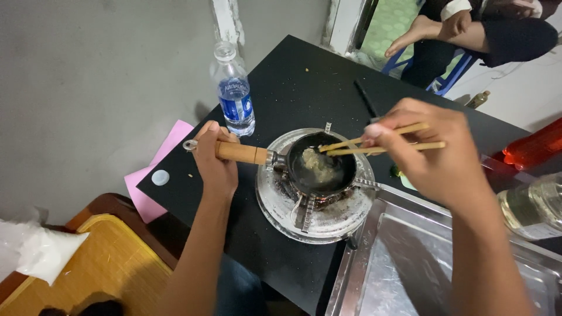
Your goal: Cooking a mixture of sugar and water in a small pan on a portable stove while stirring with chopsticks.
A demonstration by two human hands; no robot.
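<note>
Small black pan point(321, 167) sits on round burner point(316, 202). Left hand point(215, 161) clenched around wooden handle point(241, 153), coolest hold. Right hand point(436, 153) pinches chopsticks point(380, 140), tips over pan. Pan probably light, rigid, hot; food point(317, 164) soft, crumbly.

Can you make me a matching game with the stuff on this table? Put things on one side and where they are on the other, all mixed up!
Things:
1. pan
2. chopsticks
3. water bottle
4. bottle cap

Places:
A. lying on the pink paper
B. held in the right hand
C. sitting on the burner, its wooden handle in the left hand
D. standing upright on the black table, behind the left hand

Pairs: 1-C, 2-B, 3-D, 4-A
</note>
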